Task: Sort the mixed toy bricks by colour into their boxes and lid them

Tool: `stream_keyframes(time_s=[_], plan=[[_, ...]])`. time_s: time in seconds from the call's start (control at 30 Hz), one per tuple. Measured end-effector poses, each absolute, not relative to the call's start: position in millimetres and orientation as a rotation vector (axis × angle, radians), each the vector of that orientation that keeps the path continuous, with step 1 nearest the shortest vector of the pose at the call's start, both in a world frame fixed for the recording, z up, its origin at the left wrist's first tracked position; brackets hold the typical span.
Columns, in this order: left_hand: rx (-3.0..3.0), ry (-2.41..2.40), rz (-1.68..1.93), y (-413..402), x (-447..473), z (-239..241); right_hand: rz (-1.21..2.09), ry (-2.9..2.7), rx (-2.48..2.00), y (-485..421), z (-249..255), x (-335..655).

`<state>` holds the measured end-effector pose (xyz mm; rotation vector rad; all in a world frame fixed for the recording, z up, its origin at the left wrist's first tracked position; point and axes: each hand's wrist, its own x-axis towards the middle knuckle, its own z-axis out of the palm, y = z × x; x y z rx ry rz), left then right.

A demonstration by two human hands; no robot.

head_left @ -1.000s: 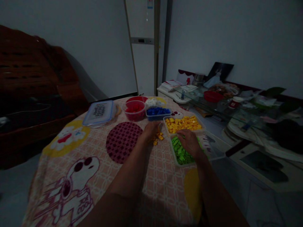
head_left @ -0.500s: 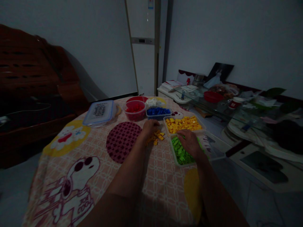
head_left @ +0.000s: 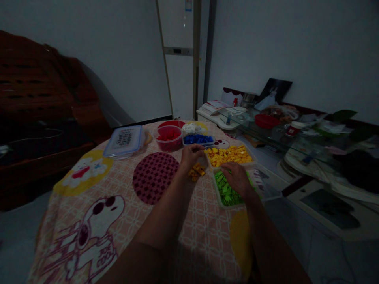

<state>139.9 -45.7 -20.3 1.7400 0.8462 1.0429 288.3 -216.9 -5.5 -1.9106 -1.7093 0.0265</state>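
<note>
My left hand is at the left rim of the clear tray of yellow bricks, fingers pinched together; what they hold is too small and dark to make out. Under and beside that hand, a small pile of loose yellow bricks lies on the tablecloth. My right hand hovers or rests over the tray of green bricks, its bent fingertips close to where the two trays meet. Its fingers look closed, but anything between them is hidden.
Behind are a tub of red bricks, a box of blue bricks and a white heap. A lidded box stands at left, near a dark red round patch. A cluttered glass-topped cabinet runs along the right.
My left hand has moved up and to the right, away from the loose yellow bricks toward the yellow tray's rim, uncovering part of the pile. My right hand has stayed put.
</note>
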Motion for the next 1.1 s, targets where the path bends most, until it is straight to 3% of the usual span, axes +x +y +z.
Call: stream_keyframes(time_s=[0.2,0.43,0.77,0.93,1.1], plan=[[1.915,0.767,0.977,-53.1,147.2,-16.9,0.025,-1.71,-1.912,-217.1,-5.0,288.2],[2.153,1.182,0.929,-30.5,113.3,-16.3,0.037,-1.72,-1.914,-217.9,-2.9,288.2],[2.55,1.157,0.449,-40.6,125.1,-32.9,0.038,-1.706,-1.954,-217.5,-1.7,286.5],[2.383,1.351,0.534,-40.0,119.8,-29.0,0.048,-1.712,-1.965,-217.3,-0.7,286.2],[2.235,1.274,0.836,-42.7,122.8,-24.1,0.062,-1.708,-1.95,-217.6,-2.5,287.9]])
